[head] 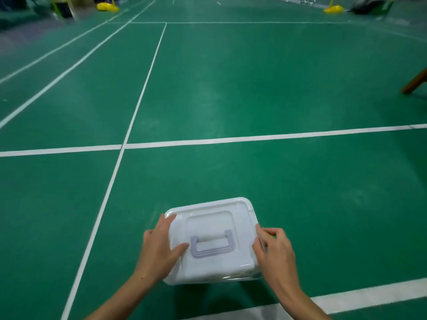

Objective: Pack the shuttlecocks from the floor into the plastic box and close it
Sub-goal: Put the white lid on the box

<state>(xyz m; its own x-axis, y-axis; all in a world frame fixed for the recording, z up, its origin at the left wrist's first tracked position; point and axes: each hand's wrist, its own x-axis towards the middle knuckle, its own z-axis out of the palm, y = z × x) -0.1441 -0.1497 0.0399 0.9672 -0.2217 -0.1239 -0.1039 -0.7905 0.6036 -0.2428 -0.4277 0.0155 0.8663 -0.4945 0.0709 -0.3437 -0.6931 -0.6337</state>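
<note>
Plastic of a glossy, translucent white makes up the rectangular storage box with rounded corners (213, 241), which is seen low in the centre of the frame, resting on the green matte sports floor (254, 88). Its white moulded lid (208, 218) is set on top, with a raised rim and a recessed rectangular panel in which a pale lilac U-shaped plastic carry handle (211, 245) lies folded flat. The box's long axis is seen to run roughly from the lower left to the upper right of the frame, slightly tilted against the court lines, and the handle is aligned with it. No brand, label or writing can be read on the box or lid. The left hand (159, 248) is laid against the left end of the lid, fingers extended along the edge and thumb spread across the top towards the handle. The right hand (275, 250) is placed at the right end, its fingers curled around the lid's edge. Whether the contents are shuttlecocks cannot be told through the plastic. White painted court lines (254, 138) are crossed on the floor above and to the left of the box. Yellow rounded bases (107, 6) are visible at the upper left and upper right, blurred, and a brown wooden leg (416, 83) is seen at the right edge.
</note>
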